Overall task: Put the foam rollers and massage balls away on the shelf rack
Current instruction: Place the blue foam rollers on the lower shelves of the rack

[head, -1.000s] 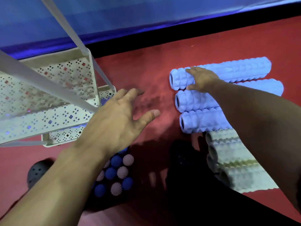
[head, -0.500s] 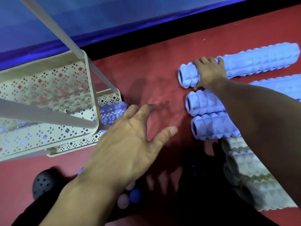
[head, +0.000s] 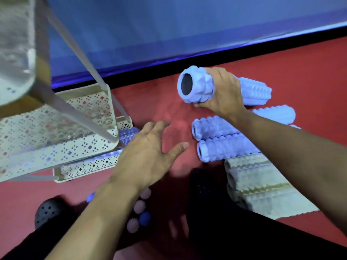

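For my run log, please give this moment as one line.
right hand: holds blue roller, lifted | left hand: open, empty | rack: left of hands

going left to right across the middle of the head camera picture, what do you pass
Perforated shelf rack → left hand, open above the floor → blue foam roller gripped in the right hand.

We are showing two bare forearms with no sleeves, and the left hand [head: 148, 156] and right hand [head: 222, 92] are wearing nothing. We are wearing dark trousers [head: 216, 222] (black, it seems) and a dark perforated shoe [head: 47, 212].
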`<move>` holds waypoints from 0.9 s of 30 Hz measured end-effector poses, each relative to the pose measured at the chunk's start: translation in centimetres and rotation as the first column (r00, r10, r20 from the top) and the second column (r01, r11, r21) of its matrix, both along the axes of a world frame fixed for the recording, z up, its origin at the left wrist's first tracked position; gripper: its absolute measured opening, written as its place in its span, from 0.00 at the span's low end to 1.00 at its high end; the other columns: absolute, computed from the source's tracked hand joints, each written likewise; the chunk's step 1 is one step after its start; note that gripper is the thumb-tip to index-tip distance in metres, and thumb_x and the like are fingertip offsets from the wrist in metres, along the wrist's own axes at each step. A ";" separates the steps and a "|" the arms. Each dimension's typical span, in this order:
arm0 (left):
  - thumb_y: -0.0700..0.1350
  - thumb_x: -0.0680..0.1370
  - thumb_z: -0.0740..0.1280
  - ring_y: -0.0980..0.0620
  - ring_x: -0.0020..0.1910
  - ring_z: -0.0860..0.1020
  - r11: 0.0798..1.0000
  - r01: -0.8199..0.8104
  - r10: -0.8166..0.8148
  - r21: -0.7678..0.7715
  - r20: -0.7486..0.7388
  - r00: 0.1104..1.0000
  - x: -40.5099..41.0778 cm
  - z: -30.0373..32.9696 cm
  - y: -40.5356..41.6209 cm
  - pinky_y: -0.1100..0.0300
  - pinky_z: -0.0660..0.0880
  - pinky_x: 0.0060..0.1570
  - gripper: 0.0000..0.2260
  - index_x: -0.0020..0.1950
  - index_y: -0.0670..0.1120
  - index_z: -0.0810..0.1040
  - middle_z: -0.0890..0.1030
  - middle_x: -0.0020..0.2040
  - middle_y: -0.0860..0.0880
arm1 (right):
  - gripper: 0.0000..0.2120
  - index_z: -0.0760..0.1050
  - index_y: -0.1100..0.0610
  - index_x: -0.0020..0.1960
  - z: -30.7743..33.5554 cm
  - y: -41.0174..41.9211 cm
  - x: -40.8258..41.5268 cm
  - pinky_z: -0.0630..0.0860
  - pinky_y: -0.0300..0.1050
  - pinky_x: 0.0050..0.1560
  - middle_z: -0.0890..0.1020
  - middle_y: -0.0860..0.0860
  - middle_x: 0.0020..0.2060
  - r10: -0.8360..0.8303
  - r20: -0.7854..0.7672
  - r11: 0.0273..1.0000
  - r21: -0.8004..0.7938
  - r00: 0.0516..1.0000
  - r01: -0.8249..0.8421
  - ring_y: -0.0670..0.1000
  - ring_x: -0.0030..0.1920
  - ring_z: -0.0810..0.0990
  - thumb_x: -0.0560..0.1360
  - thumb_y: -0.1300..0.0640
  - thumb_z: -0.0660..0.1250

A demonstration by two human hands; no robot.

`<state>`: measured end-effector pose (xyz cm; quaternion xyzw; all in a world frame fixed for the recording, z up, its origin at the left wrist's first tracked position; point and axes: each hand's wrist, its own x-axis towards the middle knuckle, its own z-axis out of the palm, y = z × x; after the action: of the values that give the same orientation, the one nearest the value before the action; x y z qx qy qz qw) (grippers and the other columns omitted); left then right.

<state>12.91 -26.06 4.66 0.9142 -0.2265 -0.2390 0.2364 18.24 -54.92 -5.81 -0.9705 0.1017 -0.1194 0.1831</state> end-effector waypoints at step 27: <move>0.59 0.62 0.79 0.58 0.59 0.80 0.599 -0.527 0.463 -0.602 -0.277 0.842 -9.3 12.0 27.3 0.59 0.75 0.61 0.34 0.64 0.52 0.74 0.82 0.58 0.54 | 0.47 0.62 0.40 0.76 17.5 29.9 -17.1 0.73 0.49 0.66 0.71 0.37 0.69 0.561 -0.123 0.807 0.304 0.819 -0.507 0.43 0.68 0.73 0.63 0.34 0.79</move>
<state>3.64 1.20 16.68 0.7852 -0.0219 -0.1100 0.6090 1.15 -25.03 11.73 -0.9343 -0.1435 0.0529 0.3221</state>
